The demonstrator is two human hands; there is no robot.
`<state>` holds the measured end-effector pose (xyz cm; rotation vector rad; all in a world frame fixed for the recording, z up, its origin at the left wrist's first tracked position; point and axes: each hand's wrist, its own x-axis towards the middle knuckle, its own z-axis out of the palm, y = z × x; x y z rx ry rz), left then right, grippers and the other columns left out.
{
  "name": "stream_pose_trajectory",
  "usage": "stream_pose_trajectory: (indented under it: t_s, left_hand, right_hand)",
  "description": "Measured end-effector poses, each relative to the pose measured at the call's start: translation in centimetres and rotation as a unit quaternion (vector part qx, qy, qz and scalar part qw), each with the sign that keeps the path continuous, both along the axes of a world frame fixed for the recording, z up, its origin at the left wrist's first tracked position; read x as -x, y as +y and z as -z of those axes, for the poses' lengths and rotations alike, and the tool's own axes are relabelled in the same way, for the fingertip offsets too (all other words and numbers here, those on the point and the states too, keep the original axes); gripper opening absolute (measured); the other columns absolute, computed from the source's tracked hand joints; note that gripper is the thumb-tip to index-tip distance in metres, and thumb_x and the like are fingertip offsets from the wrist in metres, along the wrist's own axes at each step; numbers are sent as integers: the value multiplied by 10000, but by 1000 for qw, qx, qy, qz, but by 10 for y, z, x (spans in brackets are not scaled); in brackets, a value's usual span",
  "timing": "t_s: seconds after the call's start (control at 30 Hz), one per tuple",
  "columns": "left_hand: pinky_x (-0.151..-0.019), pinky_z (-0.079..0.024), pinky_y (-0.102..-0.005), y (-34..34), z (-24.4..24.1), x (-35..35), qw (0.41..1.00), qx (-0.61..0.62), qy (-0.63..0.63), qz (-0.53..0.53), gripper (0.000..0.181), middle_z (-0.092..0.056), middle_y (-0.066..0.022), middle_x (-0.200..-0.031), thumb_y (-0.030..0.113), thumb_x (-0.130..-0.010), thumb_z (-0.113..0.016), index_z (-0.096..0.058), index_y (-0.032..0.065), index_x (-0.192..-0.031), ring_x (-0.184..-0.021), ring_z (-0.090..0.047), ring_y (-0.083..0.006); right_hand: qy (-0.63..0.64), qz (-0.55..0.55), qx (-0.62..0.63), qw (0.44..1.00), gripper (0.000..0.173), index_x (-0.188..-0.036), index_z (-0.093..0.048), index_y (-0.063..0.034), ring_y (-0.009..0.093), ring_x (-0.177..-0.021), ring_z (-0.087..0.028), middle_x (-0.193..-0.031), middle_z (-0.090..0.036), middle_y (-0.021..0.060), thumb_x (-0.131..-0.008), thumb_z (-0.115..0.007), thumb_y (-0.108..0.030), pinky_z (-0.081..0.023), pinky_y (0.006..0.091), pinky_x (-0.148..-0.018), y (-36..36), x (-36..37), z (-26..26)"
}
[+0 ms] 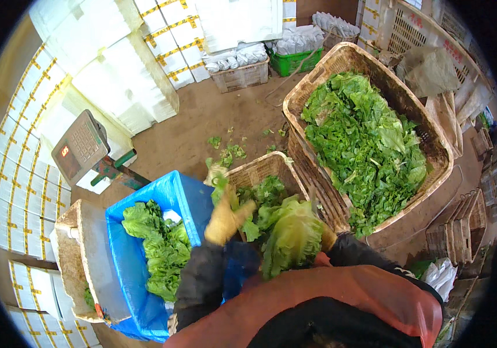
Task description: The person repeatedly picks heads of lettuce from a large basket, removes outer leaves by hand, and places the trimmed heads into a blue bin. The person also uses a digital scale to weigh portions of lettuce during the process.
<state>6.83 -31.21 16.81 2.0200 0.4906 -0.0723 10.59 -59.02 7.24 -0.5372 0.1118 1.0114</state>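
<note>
A leafy head of lettuce point(294, 232) is in front of my body, held at its right side by my gloved right hand point(329, 237). The lettuce hides most of that hand. My left hand point(224, 219), in a yellowish glove, is blurred beside it with thumb and fingers spread. A loose green leaf point(219, 188) is at its fingertips; whether they grip it is unclear. Below both hands stands a small plastic crate point(255, 168) with lettuce leaves inside. To the left, lettuce heads point(161, 252) lie in a box lined with blue plastic point(120, 252).
A big, dirty plastic crate point(442, 143) heaped with lettuce leaves point(366, 148) stands at the right. A digital scale point(81, 145) rises at the left, before stacked white foam boxes point(22, 200). Leaf scraps point(231, 153) litter the floor. Nested crates point(461, 230) sit far right.
</note>
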Motion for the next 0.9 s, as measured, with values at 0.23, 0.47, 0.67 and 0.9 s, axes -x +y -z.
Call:
stream_pose_trajectory:
  t_s: [0.23, 0.47, 0.67, 0.9]
  left_hand:
    - [-1121, -401, -362, -1, 76, 37, 837, 527, -146, -6, 753, -459, -132, -1506, 325, -975, -647, -284, 77, -1586, -1339, -489, -226]
    - [-1047, -495, -424, 58, 85, 76, 695, 715, -75, 13, 442, -604, -132, -1357, 287, -1061, -503, -512, 60, -1440, -1219, -598, -246]
    - [-1014, -514, -417, 115, 71, 179, 681, 707, -164, -97, 445, -615, -128, -1332, 282, -1056, -523, -508, 59, -1440, -1186, -616, -258]
    - [-1100, -443, -418, 298, 155, 257, 734, 252, -292, -559, 476, -528, -136, -1452, 266, -1048, -540, -476, 66, -1475, -1300, -539, -289]
  right_hand:
    - [-263, -80, 331, 903, 371, -1291, -621, -58, 139, -912, -649, -1065, -691, 36, -1003, -636, -292, -536, 302, -761, 32, -37, -55]
    - [-437, -291, 176, 833, 362, -1273, -658, -46, 127, -770, -596, -1022, -691, 41, -937, -665, -180, -513, 314, -681, 145, -102, -65]
    - [-761, -246, 377, 468, 439, -1290, -659, -116, 334, -950, -706, -1067, -712, 209, -935, -693, -371, -541, 415, -840, 171, -112, -12]
    - [-287, -413, 401, 765, 469, -1500, -472, -143, 126, -594, -611, -1217, -696, 174, -1069, -472, -327, -518, 270, -494, 120, -43, 32]
